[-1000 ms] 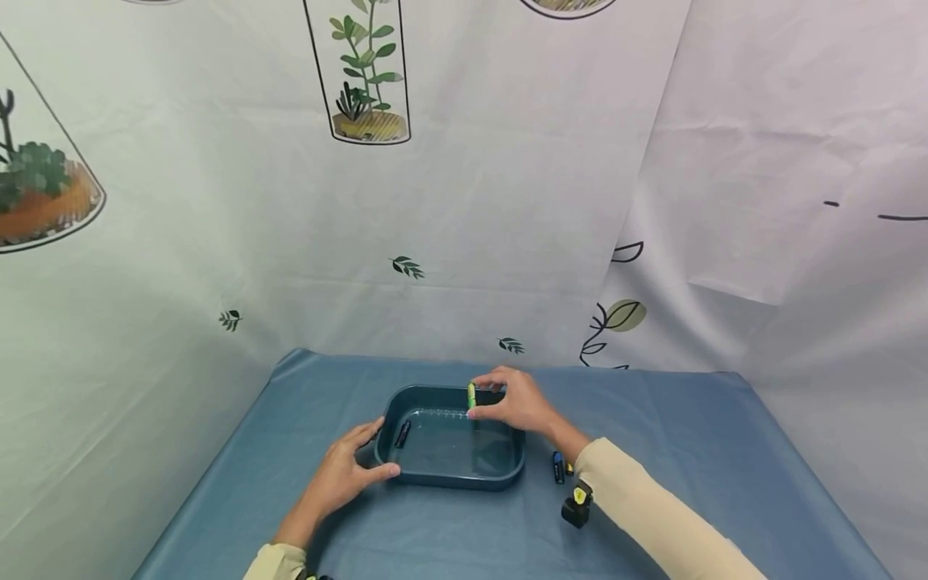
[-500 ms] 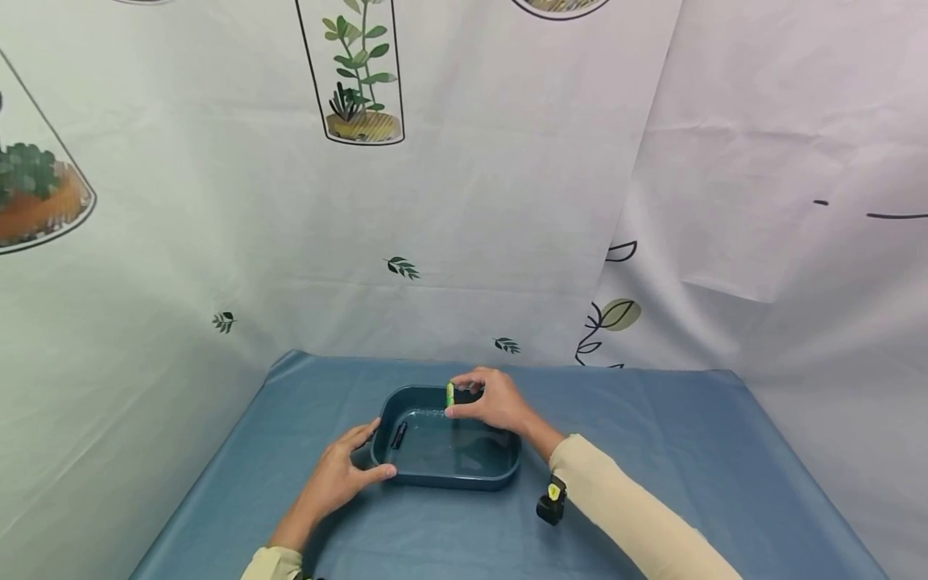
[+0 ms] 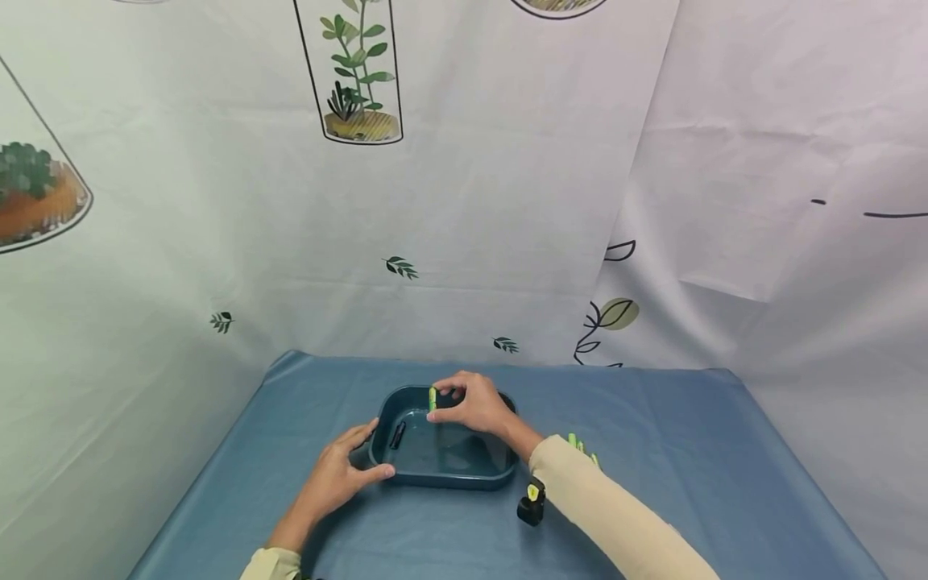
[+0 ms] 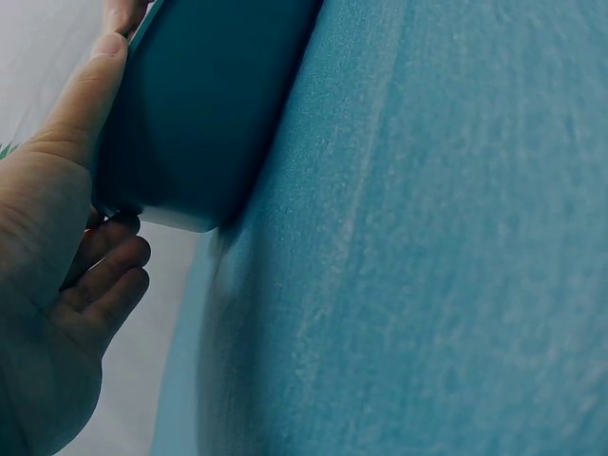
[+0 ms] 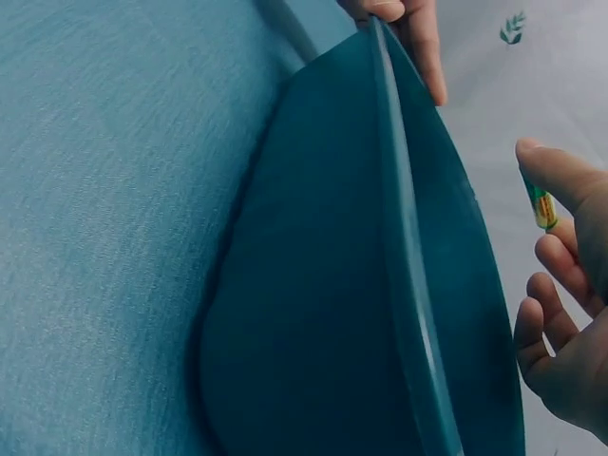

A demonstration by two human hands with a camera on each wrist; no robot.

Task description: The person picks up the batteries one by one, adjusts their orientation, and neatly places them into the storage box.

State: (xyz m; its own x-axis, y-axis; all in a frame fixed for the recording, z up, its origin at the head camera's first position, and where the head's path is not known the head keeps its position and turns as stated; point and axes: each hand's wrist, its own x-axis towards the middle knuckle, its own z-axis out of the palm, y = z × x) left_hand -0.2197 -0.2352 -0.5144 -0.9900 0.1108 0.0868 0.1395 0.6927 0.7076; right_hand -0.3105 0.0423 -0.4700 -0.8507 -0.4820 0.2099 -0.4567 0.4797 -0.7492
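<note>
Green battery (image 3: 432, 400) pinched above teal tray (image 3: 449, 482)

Head: right hand (image 3: 471, 405) holds it end-to-end at the tray's 12 o'clock.
Left wrist: left hand (image 4: 47, 218) grips the tray's 8 o'clock corner.
Right wrist: battery looks light, rigid, slippery; mid-barrel grip probably suits.

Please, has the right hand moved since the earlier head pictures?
Yes. In the head view, the right hand has moved left against the lowest small printed sprig on the backdrop, carrying the small green cylinder along.
</note>
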